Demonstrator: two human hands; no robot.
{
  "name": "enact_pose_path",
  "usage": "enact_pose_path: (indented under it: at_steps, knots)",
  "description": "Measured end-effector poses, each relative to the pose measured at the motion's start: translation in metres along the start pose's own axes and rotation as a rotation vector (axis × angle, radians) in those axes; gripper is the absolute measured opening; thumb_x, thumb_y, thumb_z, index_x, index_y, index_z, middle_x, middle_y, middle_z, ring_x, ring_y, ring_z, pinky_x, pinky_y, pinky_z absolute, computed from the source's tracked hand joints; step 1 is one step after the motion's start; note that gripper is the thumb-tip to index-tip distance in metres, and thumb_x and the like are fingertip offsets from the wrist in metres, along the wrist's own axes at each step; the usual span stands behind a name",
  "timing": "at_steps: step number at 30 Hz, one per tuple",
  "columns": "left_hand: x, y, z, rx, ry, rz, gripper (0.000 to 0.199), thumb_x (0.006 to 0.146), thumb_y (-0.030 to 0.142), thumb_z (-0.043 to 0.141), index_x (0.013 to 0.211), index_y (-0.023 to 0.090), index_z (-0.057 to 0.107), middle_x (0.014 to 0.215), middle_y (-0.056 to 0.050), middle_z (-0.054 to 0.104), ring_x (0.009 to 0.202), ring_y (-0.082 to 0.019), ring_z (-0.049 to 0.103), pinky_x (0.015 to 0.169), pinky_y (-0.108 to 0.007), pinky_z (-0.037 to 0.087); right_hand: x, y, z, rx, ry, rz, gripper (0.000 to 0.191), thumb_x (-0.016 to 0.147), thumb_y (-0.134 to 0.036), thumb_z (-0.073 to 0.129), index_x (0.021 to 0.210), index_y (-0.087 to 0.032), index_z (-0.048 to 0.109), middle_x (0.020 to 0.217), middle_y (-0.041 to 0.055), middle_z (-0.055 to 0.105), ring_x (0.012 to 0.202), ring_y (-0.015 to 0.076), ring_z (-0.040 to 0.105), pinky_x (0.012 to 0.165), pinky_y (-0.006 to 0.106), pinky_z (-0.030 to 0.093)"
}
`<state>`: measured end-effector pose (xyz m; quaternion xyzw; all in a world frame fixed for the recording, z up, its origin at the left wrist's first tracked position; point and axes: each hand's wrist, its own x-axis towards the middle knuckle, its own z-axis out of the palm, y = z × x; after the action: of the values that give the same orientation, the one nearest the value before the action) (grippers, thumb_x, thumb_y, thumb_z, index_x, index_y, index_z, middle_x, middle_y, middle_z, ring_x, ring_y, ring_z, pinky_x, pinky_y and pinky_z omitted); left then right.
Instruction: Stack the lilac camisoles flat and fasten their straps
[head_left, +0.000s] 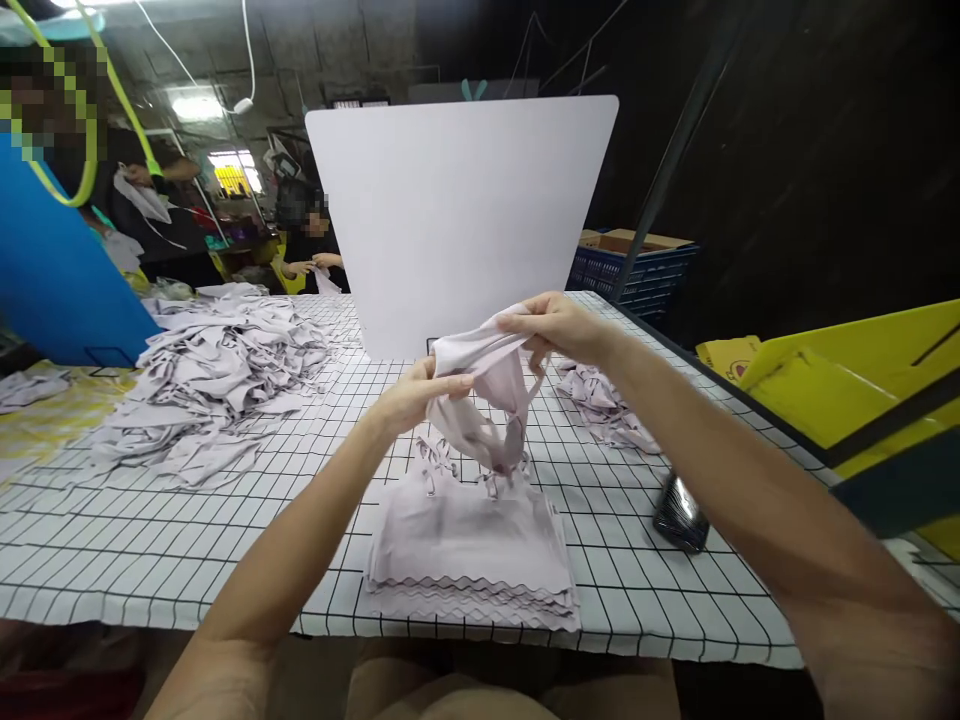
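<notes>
A pale lilac strappy camisole is stretched between my hands above the table, its lower part hanging in folds. My left hand pinches its left edge between thumb and fingers. Higher up on the right, my right hand grips the other end, and a thin strap dangles beside it. Directly below lies a neat stack of matching camisoles, laid flat with wavy hems toward me and straps at the far end. The hanging fabric covers part of the stack's top edge.
A large loose heap of the same garments spreads over the left of the checked tablecloth. A smaller pile and a black phone-like object are at right. A white board stands ahead; two people work beyond at left.
</notes>
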<state>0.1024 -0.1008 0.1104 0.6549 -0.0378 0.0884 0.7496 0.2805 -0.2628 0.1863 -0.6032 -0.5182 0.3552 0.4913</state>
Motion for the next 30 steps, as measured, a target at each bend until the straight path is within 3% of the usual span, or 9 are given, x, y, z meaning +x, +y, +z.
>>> enact_pose_path:
  at_steps: [4,7,13,17,19,21,24,27,30]
  knots:
    - [-0.010,0.016,-0.027,0.087,0.103,-0.111,0.040,0.070,0.031,0.090,0.101,0.014,0.073,0.087,-0.004,0.072,0.068,-0.012,0.065,0.056,-0.021,0.047,-0.019,-0.018,-0.058,-0.106,-0.015,0.138,0.045,0.076,-0.040,0.088,0.109,-0.011,0.076,0.052,-0.0094,0.037,0.046,0.0054,0.035,0.046,0.024,0.051]
    - [-0.016,0.020,-0.041,-0.002,0.145,-0.097,0.042,0.070,0.032,0.090,0.103,0.013,0.073,0.078,-0.002,0.071,0.060,-0.009,0.062,0.051,-0.018,0.045,-0.032,-0.014,-0.100,-0.146,0.108,0.157,0.045,0.079,-0.038,0.085,0.114,-0.012,0.075,0.053,-0.0094,0.036,0.047,0.0049,0.034,0.052,0.027,0.048]
    - [-0.009,0.022,-0.043,-0.229,0.321,0.036,0.042,0.070,0.032,0.090,0.105,0.016,0.074,0.087,-0.002,0.075,0.071,-0.013,0.069,0.062,-0.021,0.056,-0.038,0.042,-0.152,-0.314,0.516,0.081,0.032,0.074,-0.052,0.085,0.074,-0.022,0.073,0.043,-0.0115,0.025,0.041,0.0077,0.026,0.056,0.036,0.049]
    - [0.008,0.031,-0.026,-0.197,0.264,0.017,0.043,0.070,0.021,0.089,0.110,0.024,0.074,0.089,0.000,0.076,0.068,-0.012,0.068,0.060,-0.021,0.055,-0.027,0.061,-0.114,-0.526,0.648,0.014,0.035,0.072,-0.050,0.086,0.066,-0.020,0.071,0.065,0.0048,0.061,0.075,0.0215,0.060,0.080,0.044,0.051]
    - [0.017,0.039,-0.014,-0.052,0.114,-0.042,0.036,0.072,0.024,0.088,0.106,0.020,0.077,0.087,-0.003,0.076,0.067,-0.012,0.068,0.059,-0.020,0.053,-0.018,0.055,-0.072,-0.474,0.524,-0.049,0.035,0.079,-0.056,0.078,0.092,-0.023,0.078,0.102,0.0087,0.072,0.105,0.0253,0.062,0.097,0.046,0.048]
    - [0.023,0.049,-0.004,0.128,-0.045,-0.049,0.026,0.075,0.027,0.087,0.096,0.014,0.079,0.085,-0.006,0.076,0.070,-0.012,0.069,0.061,-0.020,0.053,-0.008,0.043,-0.028,-0.209,0.162,-0.153,0.043,0.089,-0.060,0.065,0.116,-0.028,0.074,0.127,0.0080,0.068,0.121,0.0243,0.058,0.104,0.045,0.046]
    - [0.023,0.069,0.000,0.320,-0.123,-0.017,0.027,0.077,0.030,0.085,0.096,0.012,0.079,0.086,-0.008,0.077,0.072,-0.013,0.069,0.063,-0.020,0.054,0.006,0.025,0.017,0.027,-0.232,-0.125,0.045,0.077,-0.051,0.083,0.107,-0.019,0.075,0.109,0.0074,0.072,0.101,0.0200,0.065,0.090,0.035,0.053]
    - [0.013,0.089,-0.010,0.461,-0.065,-0.091,0.036,0.074,0.034,0.087,0.102,0.014,0.077,0.083,-0.006,0.077,0.066,-0.012,0.067,0.057,-0.019,0.051,0.011,0.016,0.026,0.093,-0.243,-0.080,0.035,0.070,-0.039,0.090,0.089,-0.013,0.074,0.081,0.0013,0.068,0.074,0.0118,0.062,0.066,0.024,0.050]
    - [-0.001,0.104,-0.022,0.615,-0.032,-0.181,0.033,0.070,0.038,0.090,0.088,0.013,0.078,0.075,-0.004,0.073,0.061,-0.011,0.062,0.051,-0.017,0.045,0.009,0.015,0.018,0.051,-0.312,-0.045,0.034,0.070,-0.038,0.090,0.084,-0.013,0.071,0.076,-0.0010,0.066,0.068,0.0098,0.059,0.059,0.021,0.046]
